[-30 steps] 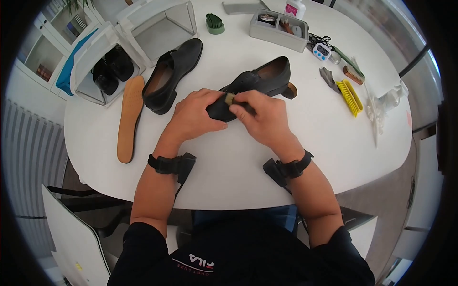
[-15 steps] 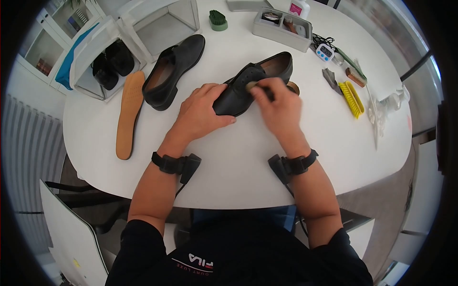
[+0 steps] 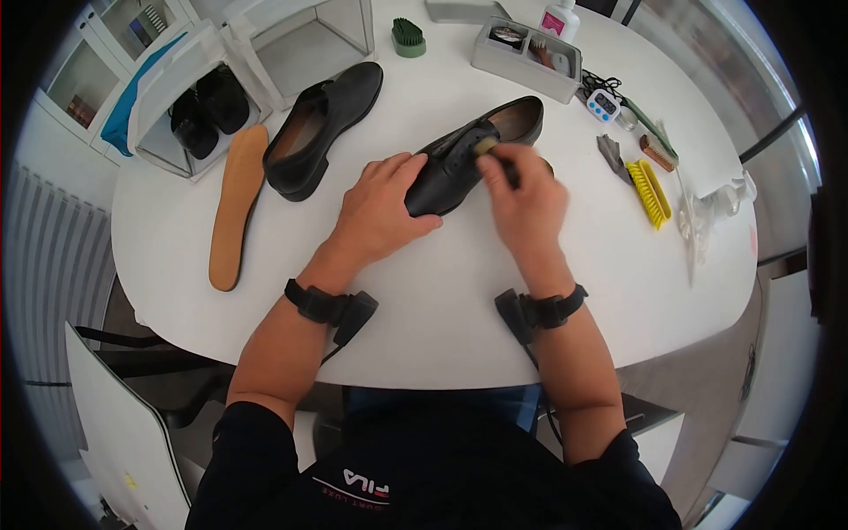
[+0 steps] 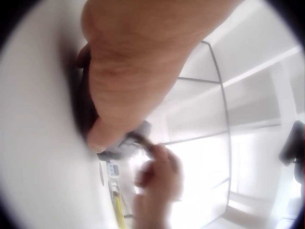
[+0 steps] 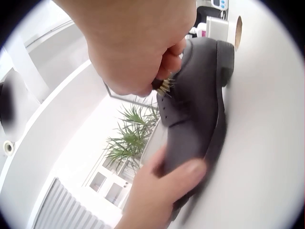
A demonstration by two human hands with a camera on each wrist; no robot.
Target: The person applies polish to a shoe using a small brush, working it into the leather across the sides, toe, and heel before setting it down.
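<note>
Just above the middle of the head frame, a black shoe (image 3: 446, 177) is held by its toe (image 3: 422, 200) in the left grip (image 3: 380, 208), while a small pale-bristled brush (image 5: 165, 87) is pinched in the right grip (image 3: 530, 201) near the eyelets (image 5: 164, 108). Toward the upper left, a second black shoe (image 3: 349, 99) is set on the white surface (image 3: 433, 309) beside a tan insole (image 3: 236, 208), and a yellow brush (image 3: 651, 194) is seen at the right.

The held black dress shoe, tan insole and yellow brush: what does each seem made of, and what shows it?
Dress shoe: probably leather, smooth with a soft sheen. Insole: perhaps leather or imitation, judging by its matte, even tan face. Yellow brush: likely plastic, uniformly bright.
</note>
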